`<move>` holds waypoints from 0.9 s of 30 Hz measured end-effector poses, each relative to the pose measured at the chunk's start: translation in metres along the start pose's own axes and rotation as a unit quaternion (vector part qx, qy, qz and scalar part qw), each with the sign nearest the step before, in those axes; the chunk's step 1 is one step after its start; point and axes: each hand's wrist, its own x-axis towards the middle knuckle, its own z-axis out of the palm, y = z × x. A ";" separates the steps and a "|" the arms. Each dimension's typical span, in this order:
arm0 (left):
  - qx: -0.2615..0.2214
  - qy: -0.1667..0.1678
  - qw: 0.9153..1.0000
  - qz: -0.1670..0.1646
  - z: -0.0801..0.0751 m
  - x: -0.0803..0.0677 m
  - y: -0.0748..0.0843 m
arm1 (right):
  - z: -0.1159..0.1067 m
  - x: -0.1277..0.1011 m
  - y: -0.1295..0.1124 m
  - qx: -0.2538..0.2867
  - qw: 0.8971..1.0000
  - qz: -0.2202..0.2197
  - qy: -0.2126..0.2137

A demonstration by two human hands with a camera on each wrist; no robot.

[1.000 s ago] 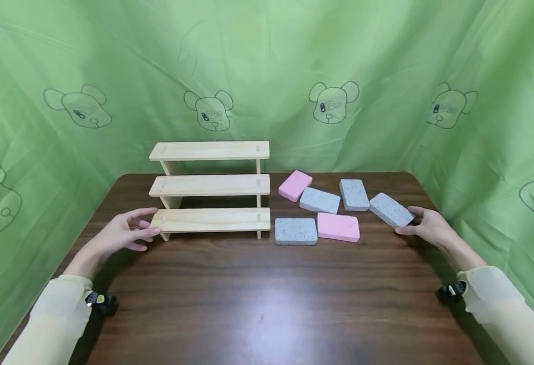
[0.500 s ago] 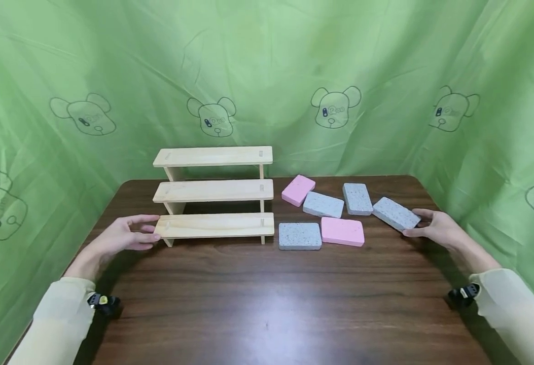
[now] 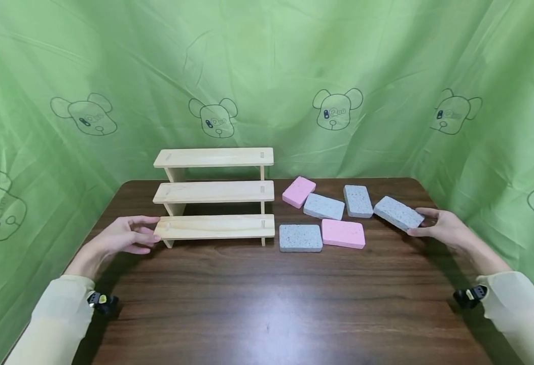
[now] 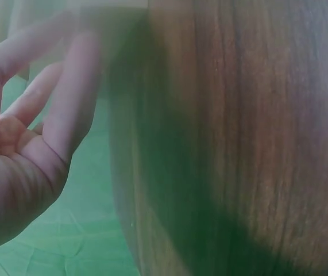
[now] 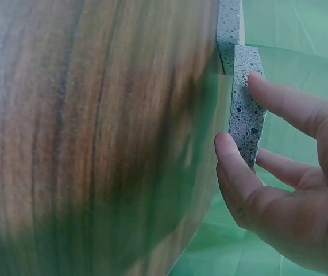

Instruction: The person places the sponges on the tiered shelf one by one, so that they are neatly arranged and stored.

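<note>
The right hand pinches the far-right grey speckled rectangular block between thumb and fingers at its right end; the block lies on the dark brown wooden bench near the right edge. In the right wrist view the thumb and a finger press its narrow end. The left hand, with fingers fairly straight, touches the left end of the lowest step of the pale wooden three-step rack, which stands at the far left of the bench. Between rack and gripped block lie two pink blocks and three more grey ones. A green cloth with bear outlines hangs behind.
</note>
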 end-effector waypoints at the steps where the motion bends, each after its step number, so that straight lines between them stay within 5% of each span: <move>1: 0.003 -0.001 1.000 -0.001 -0.001 0.000 0.001 | -0.001 0.000 -0.002 -0.001 1.000 0.000 0.000; 27: 0.030 -0.026 0.999 0.017 -0.007 -0.004 -0.005 | -0.011 0.005 -0.060 0.013 0.999 -0.039 -0.032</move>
